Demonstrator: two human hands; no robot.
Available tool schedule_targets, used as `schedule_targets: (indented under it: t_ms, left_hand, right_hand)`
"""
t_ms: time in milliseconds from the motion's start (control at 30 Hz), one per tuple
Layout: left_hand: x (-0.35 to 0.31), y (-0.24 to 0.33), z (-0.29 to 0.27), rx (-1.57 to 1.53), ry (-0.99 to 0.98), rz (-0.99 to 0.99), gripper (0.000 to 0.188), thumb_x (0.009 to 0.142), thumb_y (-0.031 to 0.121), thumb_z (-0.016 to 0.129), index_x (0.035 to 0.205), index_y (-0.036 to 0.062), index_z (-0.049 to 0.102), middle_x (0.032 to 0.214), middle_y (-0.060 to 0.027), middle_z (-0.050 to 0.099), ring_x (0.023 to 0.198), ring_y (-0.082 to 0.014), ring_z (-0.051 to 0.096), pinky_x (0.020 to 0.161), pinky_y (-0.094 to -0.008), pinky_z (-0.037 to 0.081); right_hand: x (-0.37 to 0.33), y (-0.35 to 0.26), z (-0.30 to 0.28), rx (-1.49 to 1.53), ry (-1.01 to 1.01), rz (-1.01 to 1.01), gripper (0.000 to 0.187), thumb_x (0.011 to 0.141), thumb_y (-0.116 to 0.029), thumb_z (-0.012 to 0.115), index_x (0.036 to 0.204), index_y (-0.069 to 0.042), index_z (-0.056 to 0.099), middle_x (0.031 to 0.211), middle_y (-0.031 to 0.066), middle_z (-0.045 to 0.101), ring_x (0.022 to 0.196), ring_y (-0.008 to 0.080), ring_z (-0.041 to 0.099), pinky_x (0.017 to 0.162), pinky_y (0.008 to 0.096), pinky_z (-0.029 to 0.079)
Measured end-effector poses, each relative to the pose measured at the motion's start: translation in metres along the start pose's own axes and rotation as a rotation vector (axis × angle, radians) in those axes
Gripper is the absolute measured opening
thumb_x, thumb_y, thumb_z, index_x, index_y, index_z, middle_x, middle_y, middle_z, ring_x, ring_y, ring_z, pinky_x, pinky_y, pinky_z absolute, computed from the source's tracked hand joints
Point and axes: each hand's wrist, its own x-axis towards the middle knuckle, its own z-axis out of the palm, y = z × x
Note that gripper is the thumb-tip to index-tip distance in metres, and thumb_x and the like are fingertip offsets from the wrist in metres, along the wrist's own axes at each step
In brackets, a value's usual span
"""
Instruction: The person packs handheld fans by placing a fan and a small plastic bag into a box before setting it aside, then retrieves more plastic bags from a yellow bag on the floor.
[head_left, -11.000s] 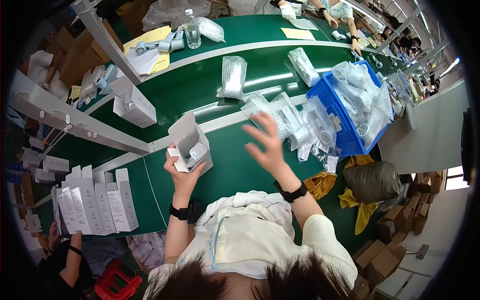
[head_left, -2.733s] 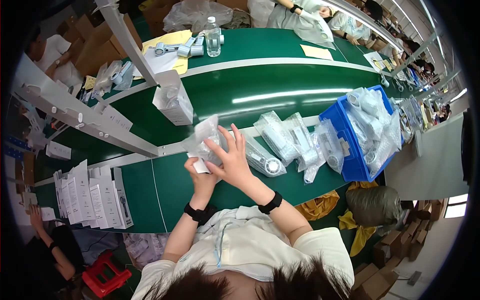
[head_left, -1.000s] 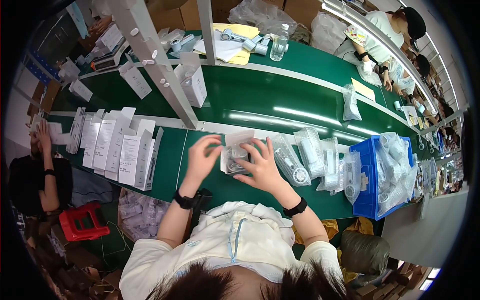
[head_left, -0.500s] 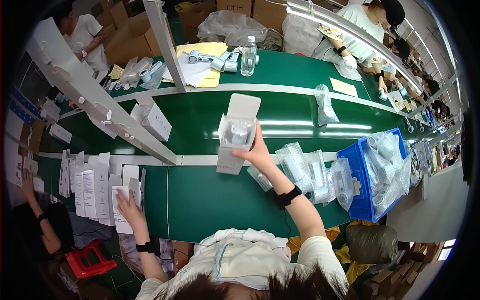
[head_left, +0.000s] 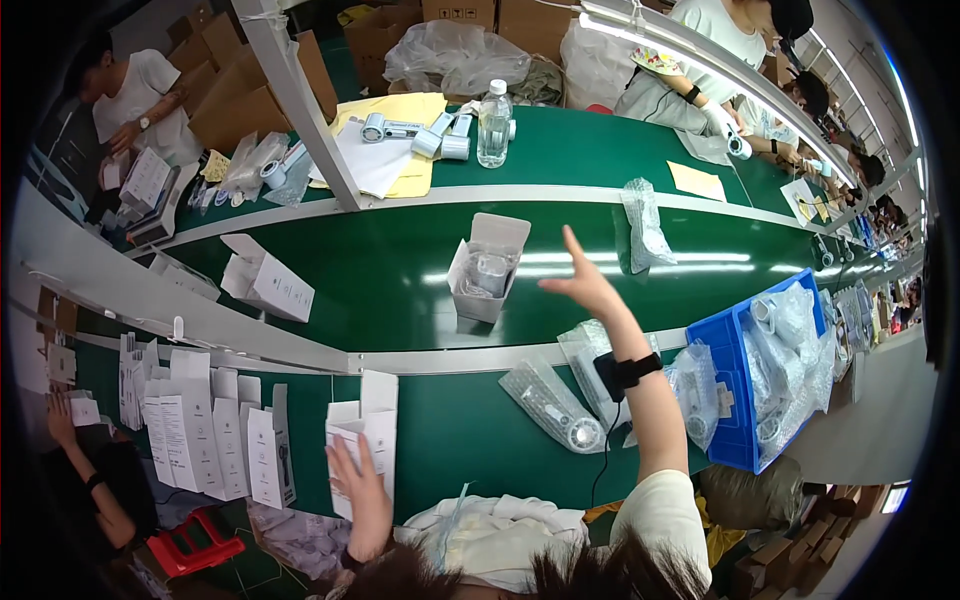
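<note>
My left hand [head_left: 362,490] grips an open white cardboard box [head_left: 377,412], its fingers over the front and its top flaps raised. My right hand [head_left: 588,287] is in the air over the far green surface, fingers spread and holding nothing. To its left, apart from it, another open white box [head_left: 482,303] stands with its lid up and a plastic-wrapped item [head_left: 487,273] inside. On the near bench, below my right forearm, lies a bubble-wrapped device with a round head [head_left: 553,408], which looks like a handheld fan.
Several open white boxes [head_left: 185,425] stand in a row at left. A blue bin [head_left: 722,385] of bubble-wrapped items is at right. A metal rail [head_left: 450,358] crosses between the surfaces. An open box [head_left: 268,281] lies far left, a bubble-wrapped piece [head_left: 648,225] far right. Co-workers sit beyond.
My right hand has let go of the box with the wrapped item, leaving it on the far surface, and moved right. My left hand has brought a white box rightward from the row.
</note>
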Motion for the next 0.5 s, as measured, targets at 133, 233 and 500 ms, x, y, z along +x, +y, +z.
schedule_targets:
  t_ms: [133,233,500]
  left_hand:
    - [0.005,0.037,0.004,0.088,-0.270,0.048,0.083,0.067,0.005,0.067,0.136,0.0127,0.023,0.137,-0.0236,0.018,0.127,-0.0413,0.017,0.096,-0.0592,0.022]
    - [0.027,0.032,-0.005,-0.011,-0.347,0.069,0.084,0.067,0.010,0.069,0.136,0.0125,0.023,0.136,-0.0234,0.021,0.127,-0.0412,0.018,0.096,-0.0570,0.024]
    - [0.078,-0.018,0.013,-0.525,-0.336,0.099,0.090,0.060,0.014,0.076,0.135,0.0119,0.026,0.129,-0.0184,0.036,0.119,-0.0334,0.034,0.095,-0.0404,0.034]
  right_hand:
    - [0.039,0.062,-0.068,-0.614,0.388,0.317,0.085,0.065,-0.027,0.073,0.135,-0.019,0.027,0.134,0.0224,0.030,0.126,0.0400,0.022,0.100,0.0525,0.022]
    - [0.053,0.114,-0.091,-1.068,0.720,0.491,0.077,0.066,-0.029,0.072,0.132,-0.027,0.031,0.129,0.0208,0.035,0.123,0.0412,0.026,0.089,0.0654,0.026]
    - [0.056,0.088,-0.059,-1.290,0.024,0.435,0.070,0.062,-0.034,0.075,0.122,-0.023,0.041,0.112,0.0138,0.045,0.109,0.0347,0.040,0.085,0.0579,0.035]
